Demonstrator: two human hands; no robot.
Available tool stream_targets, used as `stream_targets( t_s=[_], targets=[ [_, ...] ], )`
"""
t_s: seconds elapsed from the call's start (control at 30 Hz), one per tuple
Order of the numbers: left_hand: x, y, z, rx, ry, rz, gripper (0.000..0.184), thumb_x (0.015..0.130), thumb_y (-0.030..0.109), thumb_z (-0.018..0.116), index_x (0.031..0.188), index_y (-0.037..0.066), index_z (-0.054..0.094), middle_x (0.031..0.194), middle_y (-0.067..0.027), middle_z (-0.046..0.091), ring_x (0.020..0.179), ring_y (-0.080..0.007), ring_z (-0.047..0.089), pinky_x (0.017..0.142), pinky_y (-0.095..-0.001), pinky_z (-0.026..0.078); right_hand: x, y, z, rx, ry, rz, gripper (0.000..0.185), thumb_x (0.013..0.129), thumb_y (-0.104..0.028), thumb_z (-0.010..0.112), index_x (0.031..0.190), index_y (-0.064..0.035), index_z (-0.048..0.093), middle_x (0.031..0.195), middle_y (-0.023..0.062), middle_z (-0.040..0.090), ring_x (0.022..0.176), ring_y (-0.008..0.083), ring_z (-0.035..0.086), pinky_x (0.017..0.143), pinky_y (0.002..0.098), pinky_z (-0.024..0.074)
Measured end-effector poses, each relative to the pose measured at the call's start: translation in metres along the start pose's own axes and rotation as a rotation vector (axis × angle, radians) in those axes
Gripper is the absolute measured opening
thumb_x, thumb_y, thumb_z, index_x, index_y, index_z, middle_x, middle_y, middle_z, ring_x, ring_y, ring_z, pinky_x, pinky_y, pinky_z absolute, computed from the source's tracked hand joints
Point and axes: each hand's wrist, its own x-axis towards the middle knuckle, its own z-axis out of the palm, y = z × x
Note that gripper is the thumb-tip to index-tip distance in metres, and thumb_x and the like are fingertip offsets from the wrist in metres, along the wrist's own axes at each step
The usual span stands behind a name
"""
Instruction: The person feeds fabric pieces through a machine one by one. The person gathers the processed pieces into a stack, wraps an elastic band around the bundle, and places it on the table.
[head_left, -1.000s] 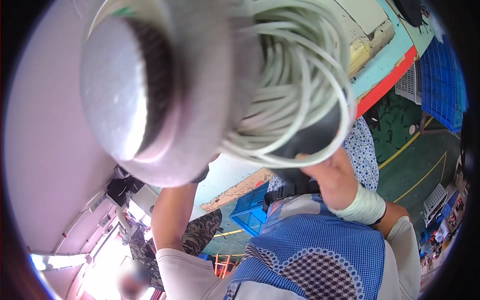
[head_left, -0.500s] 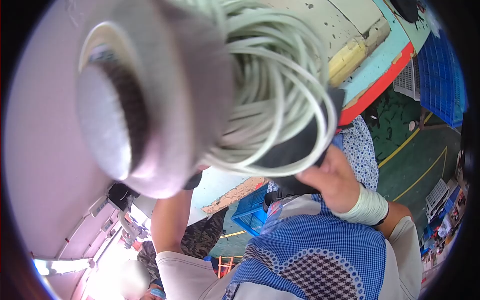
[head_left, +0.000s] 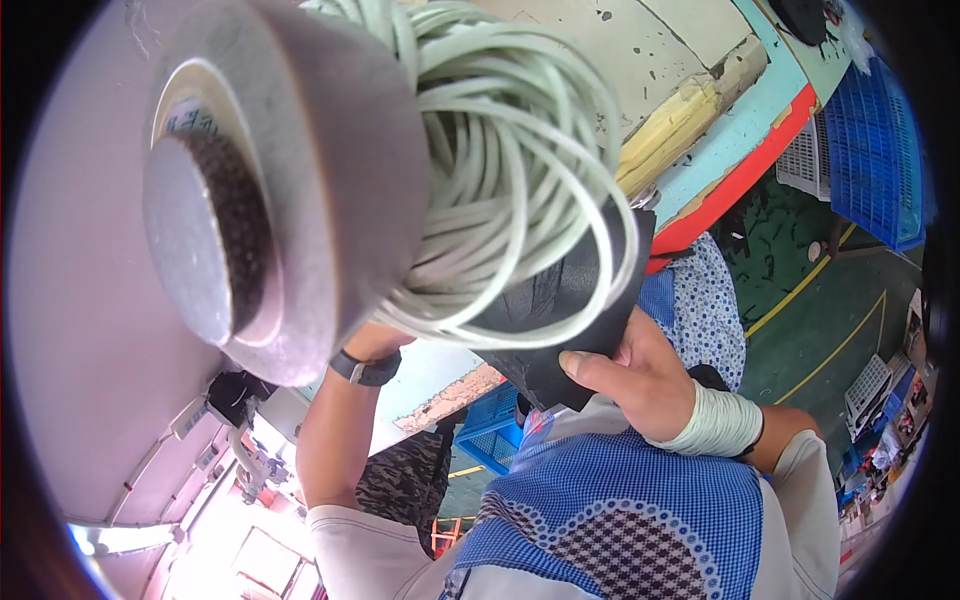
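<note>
My right hand (head_left: pixel 640 385) grips a black leather-like sheet (head_left: pixel 545 310), thumb on top and fingers underneath. Pale green cord is wound around that wrist. Loops of pale green cord (head_left: pixel 500 170) hang in front of the sheet and cover part of it. Close to the camera, a large grey drum-shaped thing (head_left: pixel 350 150) with a silver round end (head_left: pixel 185 240) blocks much of the upper left. Behind it, my left hand (head_left: pixel 375 338) shows only its back near a black wristwatch (head_left: pixel 365 369); its fingers are hidden.
A worn workbench (head_left: pixel 590 50) with a red edge (head_left: pixel 740 195) stands ahead, a yellowish block (head_left: pixel 690 115) on it. Blue crates (head_left: pixel 875 150) are at the right and a blue basket (head_left: pixel 490 430) is below the bench. Dark scraps litter the green floor (head_left: pixel 800 310).
The view has shifted a little, with the drum and cord now further left. More of the black sheet and my left wrist with its watch shows. My right hand has moved slightly down and left.
</note>
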Motion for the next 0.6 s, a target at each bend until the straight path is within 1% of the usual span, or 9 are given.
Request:
stream_targets(
  t_s=[0.13, 0.23, 0.3, 0.37, 0.43, 0.47, 0.5, 0.53, 0.6],
  targets=[
    [0.004, 0.002, -0.002, 0.018, 0.006, 0.001, 0.021, 0.095, 0.008, 0.052, 0.109, -0.003, 0.063, 0.091, -0.0016, 0.065, 0.077, -0.0071, 0.057, 0.071, -0.0215, 0.047, -0.001, 0.000, 0.006, 0.048, -0.006, -0.036, 0.045, 0.088, 0.001, 0.058, 0.128, 0.0034, 0.037, 0.121, 0.0125, 0.052, 0.109, 0.0158, 0.055, 0.095, 0.0310, 0.0467],
    [0.006, 0.001, -0.002, 0.074, 0.043, -0.013, 0.022, 0.095, 0.008, 0.051, 0.109, -0.003, 0.064, 0.090, -0.0013, 0.065, 0.076, -0.0070, 0.057, 0.071, -0.0214, 0.046, 0.001, -0.003, 0.005, 0.026, 0.026, -0.065, 0.042, 0.088, 0.001, 0.058, 0.126, 0.0040, 0.041, 0.119, 0.0127, 0.055, 0.108, 0.0157, 0.056, 0.094, 0.0311, 0.0468],
    [0.006, -0.002, 0.000, 0.154, 0.093, -0.023, 0.023, 0.095, 0.008, 0.050, 0.109, -0.003, 0.064, 0.090, -0.0012, 0.065, 0.076, -0.0070, 0.056, 0.070, -0.0214, 0.046, 0.005, -0.012, 0.000, 0.053, 0.065, -0.058, 0.036, 0.088, 0.000, 0.058, 0.122, 0.0048, 0.047, 0.116, 0.0120, 0.058, 0.106, 0.0151, 0.056, 0.093, 0.0309, 0.0466],
    [0.004, -0.002, 0.003, 0.304, 0.085, 0.040, 0.024, 0.095, 0.008, 0.049, 0.109, -0.003, 0.064, 0.089, -0.0011, 0.065, 0.076, -0.0069, 0.056, 0.070, -0.0214, 0.046, 0.003, -0.016, -0.004, 0.012, 0.038, -0.111, 0.033, 0.087, -0.002, 0.057, 0.119, 0.0051, 0.051, 0.113, 0.0108, 0.059, 0.105, 0.0146, 0.056, 0.092, 0.0303, 0.0458],
    [0.002, -0.001, 0.011, 0.599, 0.018, 0.279, 0.019, 0.096, 0.013, 0.055, 0.101, -0.003, 0.063, 0.079, -0.0055, 0.064, 0.070, -0.0108, 0.056, 0.065, -0.0257, 0.045, -0.002, -0.017, -0.010, -0.092, -0.036, -0.118, 0.036, 0.086, -0.003, 0.059, 0.121, 0.0047, 0.050, 0.112, 0.0105, 0.058, 0.105, 0.0151, 0.055, 0.093, 0.0305, 0.0446],
    [-0.007, 0.001, 0.022, 0.697, -0.003, 0.392, 0.017, 0.095, 0.013, 0.057, 0.098, -0.003, 0.063, 0.074, -0.0100, 0.062, 0.065, -0.0153, 0.056, 0.062, -0.0285, 0.045, -0.002, -0.011, -0.015, -0.141, -0.089, -0.105, 0.039, 0.085, -0.004, 0.060, 0.122, 0.0044, 0.050, 0.112, 0.0103, 0.058, 0.105, 0.0154, 0.055, 0.093, 0.0306, 0.0438],
    [-0.017, 0.004, 0.034, 0.793, -0.014, 0.509, 0.016, 0.093, 0.013, 0.059, 0.095, -0.003, 0.062, 0.070, -0.0146, 0.060, 0.060, -0.0198, 0.055, 0.058, -0.0313, 0.044, -0.004, -0.005, -0.020, -0.222, -0.081, -0.160, 0.045, 0.083, -0.006, 0.062, 0.125, 0.0040, 0.048, 0.111, 0.0093, 0.057, 0.106, 0.0155, 0.053, 0.095, 0.0309, 0.0422],
    [-0.022, 0.004, 0.046, 0.765, -0.038, 0.527, 0.014, 0.092, 0.012, 0.060, 0.094, -0.002, 0.061, 0.069, -0.0176, 0.058, 0.057, -0.0245, 0.054, 0.056, -0.0328, 0.043, -0.004, -0.008, -0.022, -0.248, -0.065, -0.167, 0.045, 0.083, -0.006, 0.062, 0.125, 0.0040, 0.048, 0.111, 0.0093, 0.057, 0.106, 0.0155, 0.053, 0.095, 0.0309, 0.0422],
    [-0.029, 0.004, 0.067, 0.675, -0.079, 0.572, 0.012, 0.090, 0.010, 0.062, 0.093, -0.002, 0.061, 0.067, -0.0225, 0.055, 0.053, -0.0332, 0.049, 0.052, -0.0351, 0.042, -0.004, -0.021, -0.027, -0.307, 0.109, -0.289, 0.052, 0.083, -0.006, 0.061, 0.131, 0.0044, 0.044, 0.112, 0.0089, 0.058, 0.105, 0.0150, 0.054, 0.095, 0.0298, 0.0426]
  ],
)
